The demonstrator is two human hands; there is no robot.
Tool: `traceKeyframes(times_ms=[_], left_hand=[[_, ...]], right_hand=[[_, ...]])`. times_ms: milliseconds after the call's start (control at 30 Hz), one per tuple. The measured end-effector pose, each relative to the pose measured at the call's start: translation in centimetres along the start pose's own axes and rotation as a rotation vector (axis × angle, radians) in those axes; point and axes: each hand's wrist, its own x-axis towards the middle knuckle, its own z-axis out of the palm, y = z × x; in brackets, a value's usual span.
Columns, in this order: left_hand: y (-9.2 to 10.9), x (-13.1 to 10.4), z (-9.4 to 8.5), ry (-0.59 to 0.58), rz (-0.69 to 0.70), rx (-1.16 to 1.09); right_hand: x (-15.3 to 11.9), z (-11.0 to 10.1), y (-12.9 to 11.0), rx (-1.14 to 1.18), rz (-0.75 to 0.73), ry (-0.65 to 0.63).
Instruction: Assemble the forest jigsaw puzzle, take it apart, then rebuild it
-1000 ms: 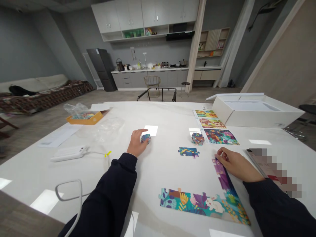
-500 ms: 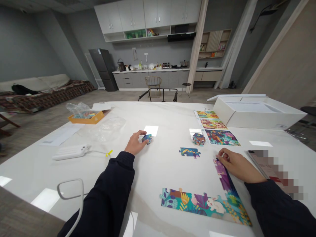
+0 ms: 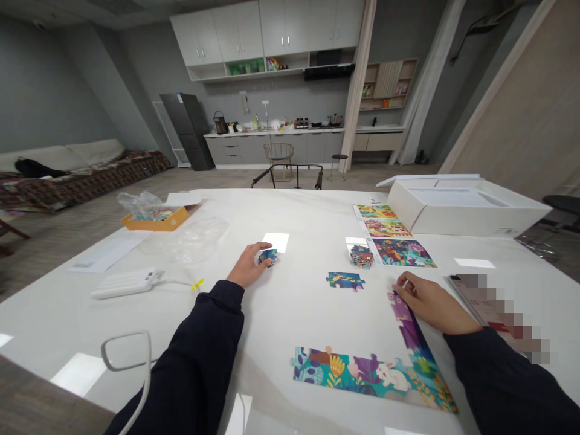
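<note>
My left hand (image 3: 247,264) has its thumb and fingers closed round a small stack of blue puzzle pieces (image 3: 269,258) on the white table. At the right, my right hand (image 3: 423,296) rests its pinched fingertips on the upper end of an L-shaped strip of joined puzzle pieces (image 3: 353,371); whether they grip it is hidden. Between the hands lies a short joined blue section (image 3: 345,281). Just beyond it sits another pile of pieces (image 3: 361,256), beside the picture cards (image 3: 403,252).
An open white box (image 3: 471,211) stands at the back right, and a phone (image 3: 480,302) lies beyond my right hand. To the left are an orange box (image 3: 156,221), clear plastic film (image 3: 194,238) and a white power bank (image 3: 124,284) with a cable.
The view has shifted slightly. My left fingers have tilted the blue stack a little, while my right hand stays at the strip's upper end.
</note>
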Motion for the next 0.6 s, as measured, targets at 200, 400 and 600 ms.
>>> traceKeyframes(times_ms=[200, 400, 600], left_hand=[[-0.03, 0.12, 0.14, 0.005, 0.004, -0.025], [-0.18, 0.13, 0.04, 0.03, 0.001, -0.007], [-0.19, 0.09, -0.03, 0.033, -0.022, -0.001]], right_hand=[[-0.02, 0.11, 0.07, -0.005, -0.001, 0.002], [0.07, 0.31, 0.4, 0.017, -0.019, 0.014], [-0.14, 0.01, -0.05, 0.019, -0.009, 0.012]])
